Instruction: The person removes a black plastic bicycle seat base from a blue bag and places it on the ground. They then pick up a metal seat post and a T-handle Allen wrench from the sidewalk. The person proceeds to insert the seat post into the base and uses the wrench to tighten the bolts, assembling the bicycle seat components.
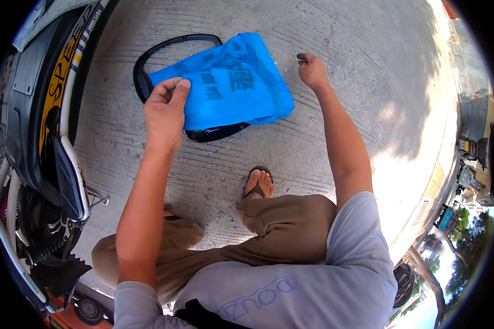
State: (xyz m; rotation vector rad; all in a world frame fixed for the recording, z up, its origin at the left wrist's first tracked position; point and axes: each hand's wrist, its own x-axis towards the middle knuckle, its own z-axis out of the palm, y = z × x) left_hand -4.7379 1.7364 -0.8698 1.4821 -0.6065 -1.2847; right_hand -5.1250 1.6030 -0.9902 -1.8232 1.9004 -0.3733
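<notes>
Hands, seen from above with twelve o'clock straight ahead: at ten, my left hand (164, 112) pinches the left edge of a blue plastic bag (230, 90) between thumb and fingers. At one, my right hand (313, 71), apart from the bag, has its fingers curled in, with a small pale bit (300, 59) at the fingertips, too small to identify.

From left to right: a two-wheeled vehicle (60, 115) with yellow and white trim fills nine to ten o'clock. Between ten and eleven, a curved black frame (141, 60) lies on grey ridged concrete (123, 126), partly covered by the bag. The bag lies crumpled at twelve, dark printing across it; a glossy black edge (217, 134) shows below its near side. I cannot tell whether that belongs to the frame. Near centre is my right foot (262, 183) in a dark sandal. Bright sunlight patches the ground at three.
</notes>
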